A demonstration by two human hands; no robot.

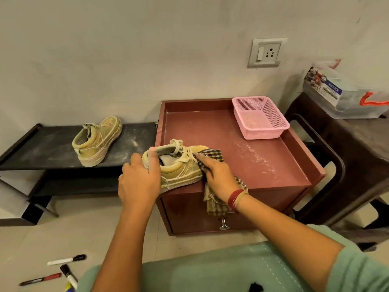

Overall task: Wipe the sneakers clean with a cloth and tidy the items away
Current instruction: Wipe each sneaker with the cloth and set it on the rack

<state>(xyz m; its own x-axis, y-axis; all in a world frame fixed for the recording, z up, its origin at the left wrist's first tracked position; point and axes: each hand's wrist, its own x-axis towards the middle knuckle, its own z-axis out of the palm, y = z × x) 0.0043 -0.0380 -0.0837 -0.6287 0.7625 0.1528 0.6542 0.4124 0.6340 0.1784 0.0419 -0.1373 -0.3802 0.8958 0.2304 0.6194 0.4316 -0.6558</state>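
A reddish-brown cabinet [210,127] lies under both sets of fingers, its raised-edge top streaked with pale dust beyond the right fingertips. Left of the left fingers runs a low black rack [52,148], where the second sneaker [96,142] stands upright, well apart from them. The pink basket [263,133] sits far beyond the right fingers, in the cabinet's back corner. Between the two sets of fingers, the tan sneaker [181,169] rests on the cabinet's near edge. The left hand [139,182] wraps its heel, fingers curled round the back and thumb on the collar. The right hand [219,178] grips a checked cloth [212,153], bent fingers pressing it against the sneaker's side; the loose end hangs below the wrist. Markers [67,260] lie on the floor, behind and left of the left fingers.
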